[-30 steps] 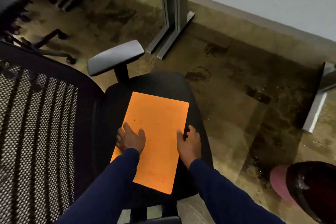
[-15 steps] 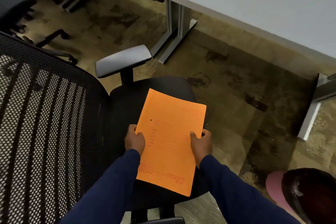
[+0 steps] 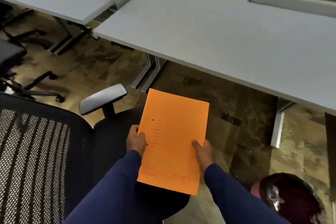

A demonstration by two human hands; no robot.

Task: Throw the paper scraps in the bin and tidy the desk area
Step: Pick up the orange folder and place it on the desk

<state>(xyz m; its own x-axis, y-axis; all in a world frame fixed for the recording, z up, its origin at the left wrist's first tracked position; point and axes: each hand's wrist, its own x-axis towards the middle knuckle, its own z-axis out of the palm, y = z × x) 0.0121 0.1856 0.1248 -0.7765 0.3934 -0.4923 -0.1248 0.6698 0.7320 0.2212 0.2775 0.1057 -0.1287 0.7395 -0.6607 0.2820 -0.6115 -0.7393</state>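
Short of white desk [image 3: 227, 32] near edge, open carpet [image 3: 241, 132] beside black mesh chair [image 3: 36, 151]; over seat rim, orange paper stack [image 3: 172, 138], touching neither, side edges pinched by left hand [image 3: 135, 140] and right hand [image 3: 203, 151], thumbs on top.

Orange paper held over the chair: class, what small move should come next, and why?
Probably carry the orange paper forward onto the white desk: left hand and right hand grip its side edges, and it is held above the chair seat.
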